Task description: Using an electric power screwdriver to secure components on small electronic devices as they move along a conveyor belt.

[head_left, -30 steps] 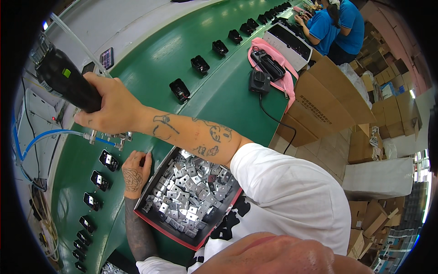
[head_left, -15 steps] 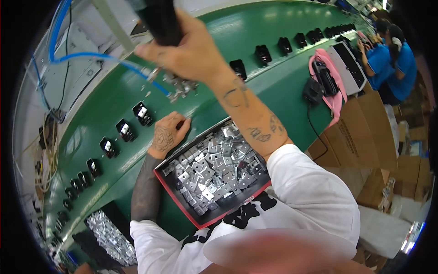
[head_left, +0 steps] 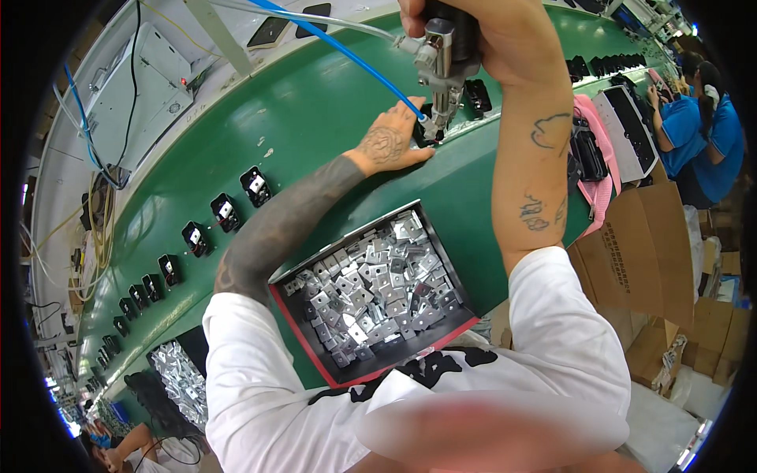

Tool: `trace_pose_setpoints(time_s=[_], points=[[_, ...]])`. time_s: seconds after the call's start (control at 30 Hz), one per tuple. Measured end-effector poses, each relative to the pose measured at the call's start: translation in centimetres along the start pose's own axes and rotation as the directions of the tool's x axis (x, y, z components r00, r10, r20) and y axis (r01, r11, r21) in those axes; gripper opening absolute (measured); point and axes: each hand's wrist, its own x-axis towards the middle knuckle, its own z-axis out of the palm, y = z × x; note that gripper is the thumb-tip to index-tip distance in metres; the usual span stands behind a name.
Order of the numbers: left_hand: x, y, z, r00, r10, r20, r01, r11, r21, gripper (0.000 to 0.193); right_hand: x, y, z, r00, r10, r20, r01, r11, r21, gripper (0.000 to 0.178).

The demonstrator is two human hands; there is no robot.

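Note:
My right hand (head_left: 509,43) grips a hose-fed screwdriver (head_left: 444,63) with a black body and a silvery metal nose, pointing down. A blue hose (head_left: 355,61) and a clear hose run to it from the left. The screwdriver's tip is at a small black plastic housing (head_left: 420,135) on the green bench. My left hand (head_left: 388,143) lies on the bench with fingers and thumb around that housing, whose inside is mostly hidden by the tool. In front of my chest sits an open box (head_left: 451,335) with a red edge, full of small bent metal plates (head_left: 371,292).
Black housings with metal plates (head_left: 255,187) line the bench to the left; more black housings (head_left: 477,96) stand to the right. A second container of metal parts (head_left: 180,382) is at lower left. A pink bag (head_left: 603,150), a cardboard box (head_left: 631,252) and co-workers in blue (head_left: 702,126) are right.
My right hand has brought the screwdriver rightward and down to the black housing. My left hand has moved from beside the box, right and away from me, to the same housing.

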Motion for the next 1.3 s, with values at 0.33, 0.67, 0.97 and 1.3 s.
trace_pose_setpoints(time_s=[0.33,0.67,0.97,1.3], points=[[-1.6,-1.8,-2.0,1.0,-0.023,0.018,0.023,0.999,0.034,0.077,1.8,0.1,1.1,0.993,-0.089,0.083,0.082,0.993,0.087,0.015],[-14.7,-0.3,-10.7,0.889,-0.427,-0.167,0.379,0.89,-0.255,0.068,5.0,4.6,8.0,0.981,-0.177,0.078,0.153,0.956,0.251,0.014],[-16.1,0.9,-10.8,0.873,-0.47,-0.13,0.435,0.871,-0.228,0.073,3.8,7.8,11.5,0.973,-0.225,0.048,0.191,0.905,0.379,0.013],[-16.6,0.7,-9.3,0.886,-0.353,-0.301,0.31,0.933,-0.184,0.077,2.6,9.9,12.6,0.967,-0.207,0.145,0.128,0.894,0.429,0.01]])
